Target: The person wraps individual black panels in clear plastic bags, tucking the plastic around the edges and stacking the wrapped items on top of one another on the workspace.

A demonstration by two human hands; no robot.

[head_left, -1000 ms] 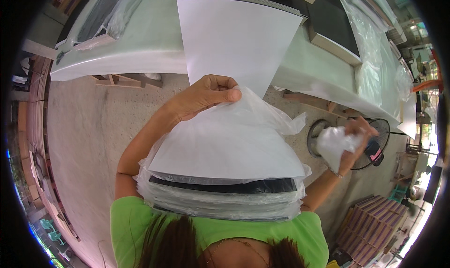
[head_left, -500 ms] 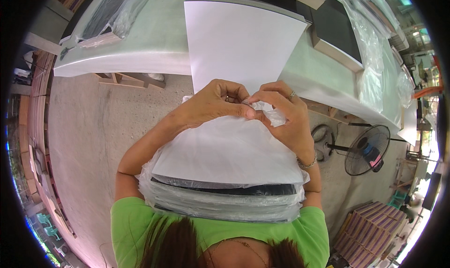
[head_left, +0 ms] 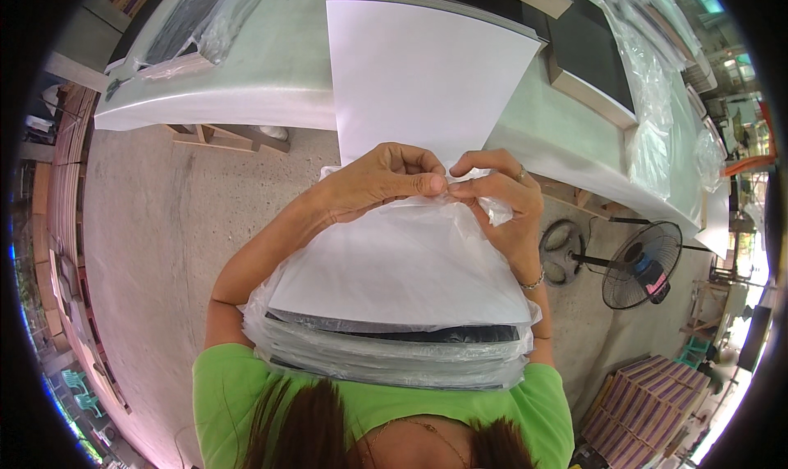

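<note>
Against my chest rests a stack of flat sheets wrapped in clear plastic [head_left: 394,350], with a white face on top and dark edges between the layers. At the stack's far end, my left hand [head_left: 386,178] pinches the plastic film between thumb and fingers. My right hand [head_left: 505,194] is closed on the same film just beside it, and a crumpled tuft of plastic [head_left: 497,210] shows under its fingers. Just beyond both hands, a large white board [head_left: 427,75] lies on a pile and overhangs the table's near edge.
The table [head_left: 271,67] has a pale green cover. It bears black boards [head_left: 587,50] and loose clear plastic [head_left: 648,108] at right, and a plastic-wrapped dark panel [head_left: 185,34] at left. A standing fan [head_left: 640,264] is on the floor at right, near a striped stack [head_left: 644,411].
My right hand's fingertips have moved slightly right, leaving a small gap to the left hand's. The plastic between them is more spread. The wrapped stack stays in place.
</note>
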